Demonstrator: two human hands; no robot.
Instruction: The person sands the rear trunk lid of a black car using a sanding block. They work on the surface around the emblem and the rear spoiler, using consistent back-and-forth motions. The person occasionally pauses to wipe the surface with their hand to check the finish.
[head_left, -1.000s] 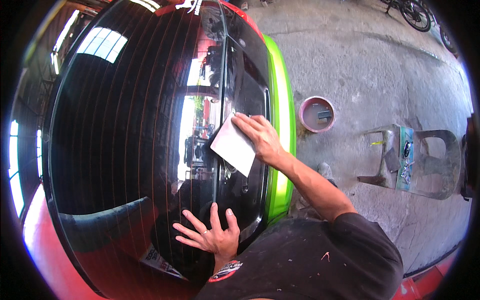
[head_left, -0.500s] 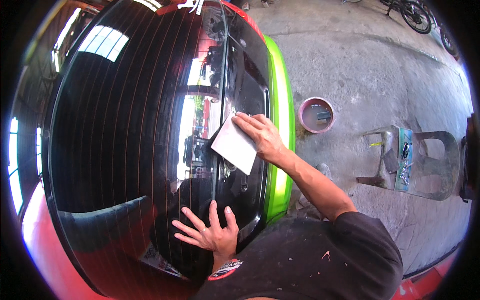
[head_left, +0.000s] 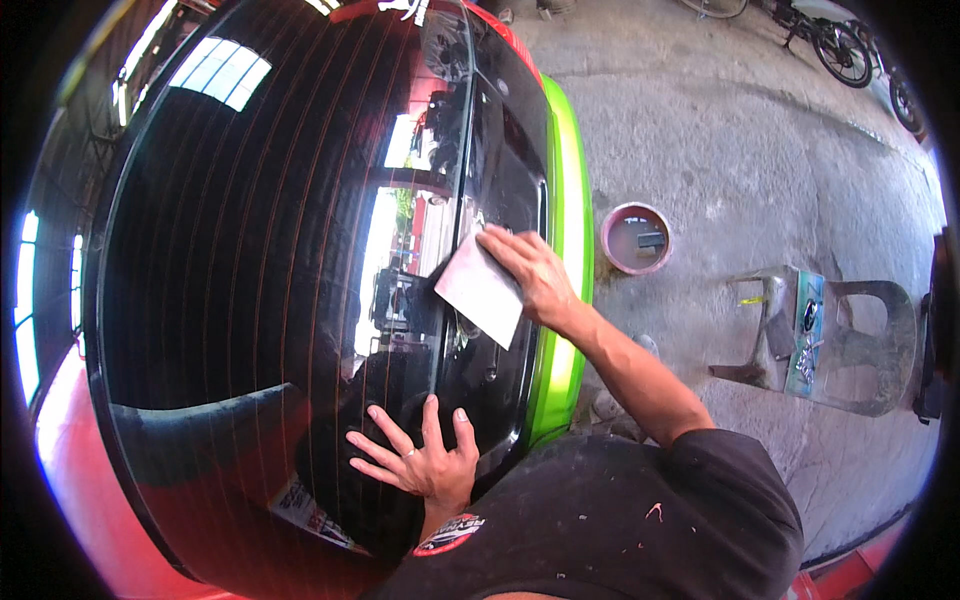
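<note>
My right hand (head_left: 535, 280) grips a stiff-looking white rectangular sheet (head_left: 480, 290) by its upper right side, thumb hidden. The sheet lies tilted over the glossy black panel (head_left: 505, 150) at the back of a car, beside the seam along the dark rear window (head_left: 240, 220). Whether the sheet presses on the panel or hovers just above it, I cannot tell. Nearer to me, my left hand (head_left: 425, 462) rests with fingers spread on the black surface by the window's lower edge, holding nothing. A ring shows on one finger.
Bright green bodywork (head_left: 567, 200) runs along the car's right side. On the concrete floor stand a round pinkish tub (head_left: 637, 240) of water with a dark block in it, and a grey plastic stool (head_left: 880, 340) bearing small items. A motorbike (head_left: 840, 50) is at the far right.
The whole view has shifted slightly, so the car and tub appear a little to the right and lower. Against the car, both hands and the white sheet stay almost in place.
</note>
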